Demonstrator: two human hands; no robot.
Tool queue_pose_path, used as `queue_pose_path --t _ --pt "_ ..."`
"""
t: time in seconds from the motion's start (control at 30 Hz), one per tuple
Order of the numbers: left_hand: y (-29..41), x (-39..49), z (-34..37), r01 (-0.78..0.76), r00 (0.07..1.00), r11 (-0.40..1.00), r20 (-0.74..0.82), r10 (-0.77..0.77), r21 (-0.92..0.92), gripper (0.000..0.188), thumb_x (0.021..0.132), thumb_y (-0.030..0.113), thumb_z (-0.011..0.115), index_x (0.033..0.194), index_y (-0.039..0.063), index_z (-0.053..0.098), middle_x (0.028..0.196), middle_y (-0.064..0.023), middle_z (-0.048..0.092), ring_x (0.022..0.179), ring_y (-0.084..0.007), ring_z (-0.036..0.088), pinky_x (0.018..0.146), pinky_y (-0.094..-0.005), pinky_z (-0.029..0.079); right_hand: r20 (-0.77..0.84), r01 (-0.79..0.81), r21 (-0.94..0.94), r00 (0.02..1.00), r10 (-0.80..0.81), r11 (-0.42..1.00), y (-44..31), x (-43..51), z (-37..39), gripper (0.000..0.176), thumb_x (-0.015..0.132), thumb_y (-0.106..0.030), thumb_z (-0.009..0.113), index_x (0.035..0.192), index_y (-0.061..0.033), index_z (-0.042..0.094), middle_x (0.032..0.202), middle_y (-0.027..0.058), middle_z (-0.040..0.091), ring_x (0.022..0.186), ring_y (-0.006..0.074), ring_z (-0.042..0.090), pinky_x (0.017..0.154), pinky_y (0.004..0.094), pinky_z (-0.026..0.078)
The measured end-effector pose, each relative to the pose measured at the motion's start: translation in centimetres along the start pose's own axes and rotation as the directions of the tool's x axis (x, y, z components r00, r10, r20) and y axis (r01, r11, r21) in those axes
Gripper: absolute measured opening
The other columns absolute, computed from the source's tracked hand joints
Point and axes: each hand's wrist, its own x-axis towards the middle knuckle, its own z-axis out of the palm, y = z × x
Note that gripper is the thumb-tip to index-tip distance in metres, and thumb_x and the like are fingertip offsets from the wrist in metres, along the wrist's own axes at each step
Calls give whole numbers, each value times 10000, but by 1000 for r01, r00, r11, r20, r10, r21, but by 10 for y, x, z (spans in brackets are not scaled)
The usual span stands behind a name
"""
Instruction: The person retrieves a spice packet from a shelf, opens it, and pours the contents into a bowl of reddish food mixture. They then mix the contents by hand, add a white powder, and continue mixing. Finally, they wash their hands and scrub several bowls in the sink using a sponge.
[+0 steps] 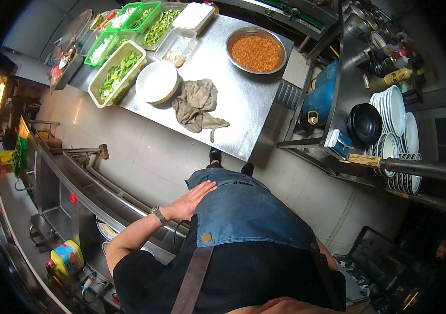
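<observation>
My left hand lies flat against the front of my blue apron, holding nothing, with a watch on the wrist. Only a sliver of my right hand shows at the apron's far side; its fingers are hidden. Before me, on the steel table, lies a crumpled grey-brown cloth beside a stack of round white plates or bowls. A steel bowl of reddish-orange crumbly food stands near the far right corner. A pale plastic basket holds chopped green leaves.
Green baskets and plastic tubs crowd the table's far left. At right, a steel shelf carries stacked white plates and black bowls. A steel counter with a yellow jug runs along the left.
</observation>
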Motion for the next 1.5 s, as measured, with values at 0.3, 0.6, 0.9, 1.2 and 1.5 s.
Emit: queue_pose_path --t 0.3,0.6,0.9,1.2,1.5 --pt "9 3 -14 -22 1000 997 -13 23 81 1090 632 261 780 1471 65 111 1525 -161 123 1412 -337 114 1140 -451 176 -26 99 16 995 -99 995 7 2 1 607 921 -315 490 1454 -203 222 1424 152 339 1315 325 344 1090 459 259" --pt "-18 60 -150 174 982 968 40 -184 182 634 815 342 674 1339 77 436 1327 -161 494 1229 -301 470 1029 -418 372 -27 35 73 999 -33 997 -10 9 9 592 919 -301 494 1444 -190 244 1404 159 366 1297 329 366 1082 460 270" --pt "-59 229 -125 292 845 956 -471 -255 6 663 851 430 623 1322 1 440 1361 -231 419 1255 -350 412 1028 -402 361 -95 -66 212 992 88 975 -2 -12 12 577 917 -287 498 1434 -178 266 1383 167 393 1280 333 388 1073 461 282" --pt "-72 288 -65 610 780 695 -442 -442 381 922 739 501 705 1352 -44 283 1438 -340 178 1338 -501 173 986 -639 302 -48 -161 242 983 178 957 86 -73 -17 563 915 -274 502 1424 -165 288 1362 174 421 1262 336 410 1064 462 293" --pt "-81 296 -64 626 771 664 -453 -448 408 968 689 620 677 1271 -91 372 1417 -337 240 1344 -468 197 1058 -537 265 -488 -103 -223 873 -19 969 123 -43 -118 466 875 -214 582 1301 -66 467 1193 194 539 1091 359 519 939 430 407"
